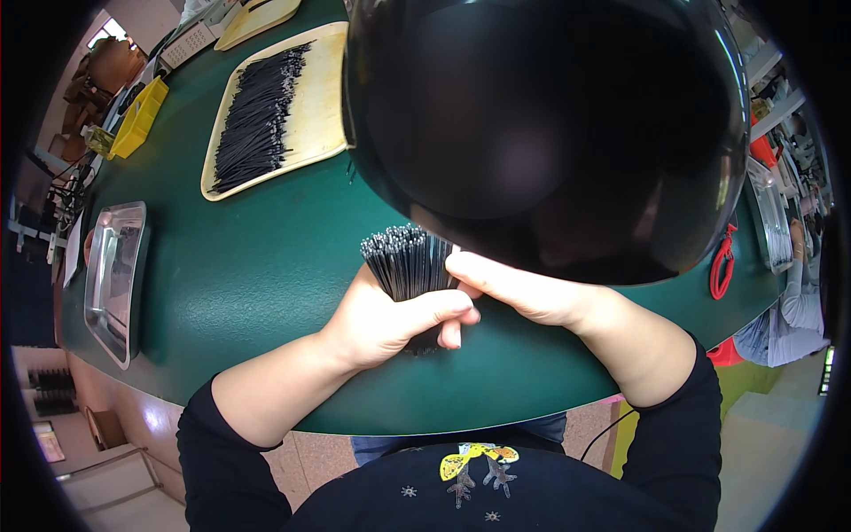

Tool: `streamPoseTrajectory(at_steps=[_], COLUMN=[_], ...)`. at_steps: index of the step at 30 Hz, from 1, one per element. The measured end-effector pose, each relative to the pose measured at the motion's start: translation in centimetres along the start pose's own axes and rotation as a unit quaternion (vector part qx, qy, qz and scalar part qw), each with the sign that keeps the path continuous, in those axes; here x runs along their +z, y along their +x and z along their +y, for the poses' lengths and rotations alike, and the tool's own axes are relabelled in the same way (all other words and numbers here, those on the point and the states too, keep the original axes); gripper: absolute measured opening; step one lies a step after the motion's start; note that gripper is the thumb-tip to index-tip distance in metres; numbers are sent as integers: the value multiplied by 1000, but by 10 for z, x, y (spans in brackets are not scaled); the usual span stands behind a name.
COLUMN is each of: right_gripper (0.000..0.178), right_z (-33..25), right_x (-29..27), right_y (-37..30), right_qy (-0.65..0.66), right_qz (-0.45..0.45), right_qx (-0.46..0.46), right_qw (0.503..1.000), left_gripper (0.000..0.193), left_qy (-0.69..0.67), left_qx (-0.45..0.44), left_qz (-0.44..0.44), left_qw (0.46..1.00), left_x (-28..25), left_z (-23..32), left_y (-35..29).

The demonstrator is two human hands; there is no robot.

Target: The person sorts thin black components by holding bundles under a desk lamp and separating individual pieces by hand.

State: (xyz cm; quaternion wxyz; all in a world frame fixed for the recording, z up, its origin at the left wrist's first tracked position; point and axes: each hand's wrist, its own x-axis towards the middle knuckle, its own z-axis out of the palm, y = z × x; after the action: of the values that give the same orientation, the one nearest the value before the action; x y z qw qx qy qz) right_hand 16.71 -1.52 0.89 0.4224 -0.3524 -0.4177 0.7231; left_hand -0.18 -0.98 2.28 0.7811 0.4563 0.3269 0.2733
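Observation:
A thick bundle of thin black wires [408,264] with silvery tips stands fanned out over the green table. Around its lower part my left hand [381,319] is wrapped, the thumb lying across the front. My right hand [523,288] meets the bundle's right side with its fingertips drawn together. What those fingertips pinch, if anything, is hidden. Just beyond and above the right hand a large glossy black dome [541,133] covers much of the view.
A cream tray [321,115] with many black wires [259,115] lies at the far left. A clear plastic tray [115,284] and a yellow bin [140,120] stand along the left side. Red-handled pliers or scissors [722,270] lie at the right edge. Another person's sleeve [802,310] shows beyond.

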Motion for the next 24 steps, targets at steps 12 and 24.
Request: streamPoseTrajectory(at_steps=[12, 24], right_gripper=[7, 12], right_z=[-8, 4], right_x=[-4, -24], right_y=[-1, -5], right_qy=[-46, -14], right_qz=[-49, -32], right_qx=[-58, -89], right_qw=[996, 995], left_gripper=[11, 5], left_qy=[-254, -140], left_qx=[-86, -45], left_qz=[-83, -1], left_qw=[960, 989], left_x=[-11, -7], left_z=[-5, -4], left_y=[3, 2])
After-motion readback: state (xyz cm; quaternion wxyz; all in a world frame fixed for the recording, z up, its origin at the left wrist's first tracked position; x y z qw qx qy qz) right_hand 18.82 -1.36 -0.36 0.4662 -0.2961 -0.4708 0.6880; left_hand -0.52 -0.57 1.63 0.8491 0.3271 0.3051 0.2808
